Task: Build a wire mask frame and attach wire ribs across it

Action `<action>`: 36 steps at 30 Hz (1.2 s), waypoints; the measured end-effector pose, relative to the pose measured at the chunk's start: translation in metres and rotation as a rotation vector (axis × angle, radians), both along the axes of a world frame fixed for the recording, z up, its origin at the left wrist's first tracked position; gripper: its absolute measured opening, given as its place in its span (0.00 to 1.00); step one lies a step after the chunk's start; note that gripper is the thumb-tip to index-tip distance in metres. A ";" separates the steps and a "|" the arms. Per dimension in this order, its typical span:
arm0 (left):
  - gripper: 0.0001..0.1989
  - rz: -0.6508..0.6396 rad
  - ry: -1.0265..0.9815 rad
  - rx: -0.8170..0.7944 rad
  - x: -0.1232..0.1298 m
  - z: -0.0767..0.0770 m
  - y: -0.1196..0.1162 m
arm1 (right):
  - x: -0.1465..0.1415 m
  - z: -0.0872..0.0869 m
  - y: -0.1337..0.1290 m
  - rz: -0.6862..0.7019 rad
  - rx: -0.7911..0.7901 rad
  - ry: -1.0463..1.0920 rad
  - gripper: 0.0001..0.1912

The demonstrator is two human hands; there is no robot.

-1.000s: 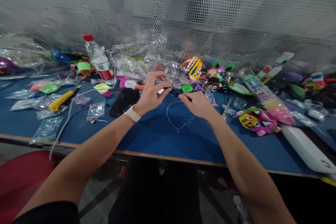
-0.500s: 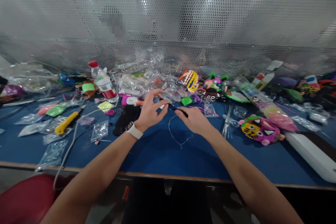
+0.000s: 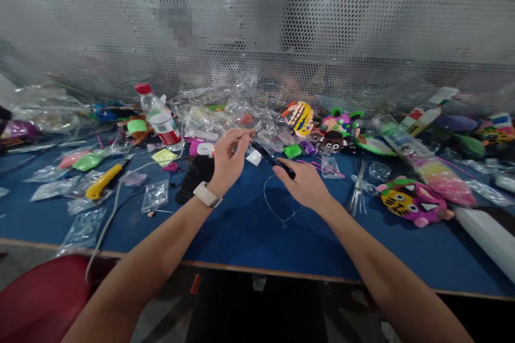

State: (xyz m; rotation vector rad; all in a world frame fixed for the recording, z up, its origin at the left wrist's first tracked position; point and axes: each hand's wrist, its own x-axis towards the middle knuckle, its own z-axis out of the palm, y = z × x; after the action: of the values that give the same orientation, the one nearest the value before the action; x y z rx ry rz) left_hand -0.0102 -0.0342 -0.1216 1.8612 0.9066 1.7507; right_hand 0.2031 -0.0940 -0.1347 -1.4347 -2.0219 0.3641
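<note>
the dark tool (image 3: 266, 155) looks smooth, plastic bags (image 3: 207, 118) glossy, tabletop (image 3: 241, 241) matt, perforated metal panel (image 3: 257, 21) shiny.

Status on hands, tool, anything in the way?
Right hand gripping slim dark tool. Left hand at its far end, hold unclear. Wire loop nearer the body; clear plastic heaped beyond.

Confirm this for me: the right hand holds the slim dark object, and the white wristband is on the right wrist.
Not quite: the white wristband is on the left wrist, as the head view shows. The right hand does hold the slim dark object.
</note>
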 end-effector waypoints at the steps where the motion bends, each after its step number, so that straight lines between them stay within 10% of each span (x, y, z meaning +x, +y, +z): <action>1: 0.12 -0.009 -0.056 -0.045 0.000 -0.002 0.004 | 0.001 -0.002 0.001 -0.006 -0.004 -0.022 0.29; 7: 0.09 -0.034 -0.203 -0.184 -0.003 -0.017 0.027 | 0.013 -0.013 0.015 -0.200 0.074 -0.305 0.33; 16: 0.04 -0.196 0.021 -0.198 0.001 -0.030 0.023 | 0.001 -0.018 0.095 -0.040 0.226 -0.584 0.27; 26: 0.05 -0.187 0.189 -0.152 0.012 -0.037 0.009 | -0.006 -0.013 0.079 0.271 -0.066 0.573 0.10; 36: 0.01 -0.199 -0.182 -0.334 0.022 -0.033 0.008 | -0.001 -0.026 0.054 0.063 -0.324 1.033 0.22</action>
State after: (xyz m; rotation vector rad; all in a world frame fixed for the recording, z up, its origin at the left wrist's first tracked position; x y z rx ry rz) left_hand 0.0122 -0.0258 -0.1542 1.4971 0.8515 1.5142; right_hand 0.2021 -0.0403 -0.1607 -0.9992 -1.1747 1.2110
